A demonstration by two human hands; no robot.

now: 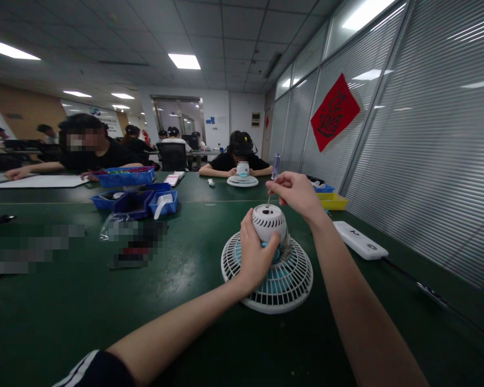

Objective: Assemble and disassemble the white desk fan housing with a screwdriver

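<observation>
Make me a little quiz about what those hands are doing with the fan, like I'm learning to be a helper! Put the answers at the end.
1. What does the right hand hold?
2. True or false: the left hand grips the white housing.
3. Pick one. The fan grille rests on a table top that is: A red, B green, C yellow.

Key:
1. A screwdriver.
2. True.
3. B.
</observation>
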